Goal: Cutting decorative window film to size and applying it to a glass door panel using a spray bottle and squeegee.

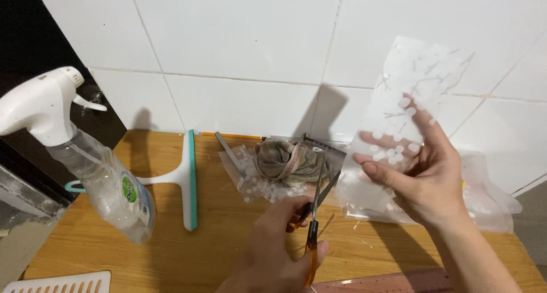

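Looks mid-job to me: one dotted film offcut (250,182) already lies on the wooden counter (228,241) by a wadded rag (285,162). Left hand (273,253) is closed around orange-handled scissors (313,224), blades parted. Right hand (424,179) pinches a frosted film sheet (410,88), held up against the white tiles, uncut as yet.

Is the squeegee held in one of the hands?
No, the squeegee lies alone on the wooden table, apart from both hands.

Two bare, sleeveless forearms
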